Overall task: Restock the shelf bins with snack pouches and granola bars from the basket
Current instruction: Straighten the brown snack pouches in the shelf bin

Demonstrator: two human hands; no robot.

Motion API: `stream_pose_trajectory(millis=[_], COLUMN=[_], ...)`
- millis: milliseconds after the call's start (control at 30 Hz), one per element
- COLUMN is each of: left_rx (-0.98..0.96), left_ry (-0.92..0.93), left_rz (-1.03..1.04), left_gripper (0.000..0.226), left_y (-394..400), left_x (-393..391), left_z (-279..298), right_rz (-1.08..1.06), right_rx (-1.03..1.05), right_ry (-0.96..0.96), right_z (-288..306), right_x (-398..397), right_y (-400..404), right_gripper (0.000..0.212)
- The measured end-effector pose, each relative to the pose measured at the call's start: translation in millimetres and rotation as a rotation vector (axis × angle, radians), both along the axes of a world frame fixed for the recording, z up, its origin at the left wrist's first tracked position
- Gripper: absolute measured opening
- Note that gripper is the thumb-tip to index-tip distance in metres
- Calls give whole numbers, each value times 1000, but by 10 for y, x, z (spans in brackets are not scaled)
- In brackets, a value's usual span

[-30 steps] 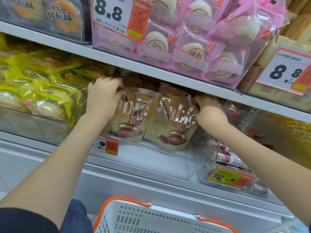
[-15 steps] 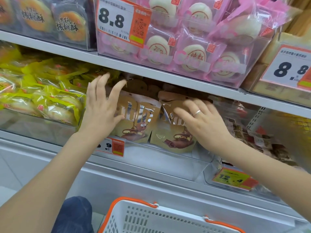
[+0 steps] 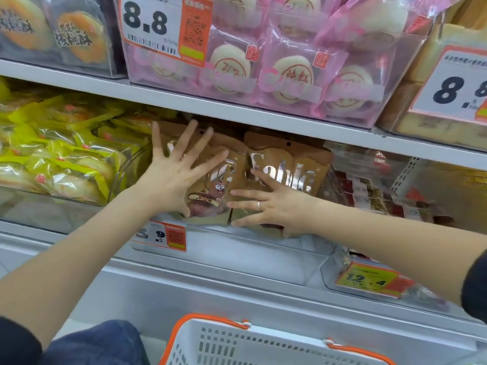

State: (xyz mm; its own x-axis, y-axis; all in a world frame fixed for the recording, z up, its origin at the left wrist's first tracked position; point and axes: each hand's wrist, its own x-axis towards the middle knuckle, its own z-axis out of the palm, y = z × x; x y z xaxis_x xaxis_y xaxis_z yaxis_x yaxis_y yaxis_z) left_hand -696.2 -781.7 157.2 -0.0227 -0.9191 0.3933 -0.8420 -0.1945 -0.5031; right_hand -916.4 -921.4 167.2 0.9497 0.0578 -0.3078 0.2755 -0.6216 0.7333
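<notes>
Pouches [image 3: 266, 177] no longer gripped, just patted flat by both splayed hands — left hand [image 3: 174, 177], right hand [image 3: 274, 206] — so basically stocked.

Dark sleeves [image 3: 474, 285], bare forearms; ring [image 3: 258, 205] on right hand [image 3: 274, 206].

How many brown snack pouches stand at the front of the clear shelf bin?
2. The left brown foil pouch is under the left hand; the right brown foil pouch is under the right hand. More may be hidden behind.
</notes>
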Motion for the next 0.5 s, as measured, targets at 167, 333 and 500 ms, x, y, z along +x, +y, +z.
stream_pose_trajectory(millis=[167, 333, 500], left_rx=[152, 186, 265], left_ry=[-220, -150, -141], left_rz=[-123, -95, -30], left_gripper=[151, 137, 130], left_y=[-155, -247, -292], left_x=[102, 143, 99], left_z=[-83, -143, -185], right_rz=[-4, -145, -196], right_rx=[-79, -63, -34], right_ry=[7, 50, 76], right_z=[-127, -171, -141], right_x=[57, 69, 59], right_y=[-40, -86, -50], right_gripper=[92, 108, 103])
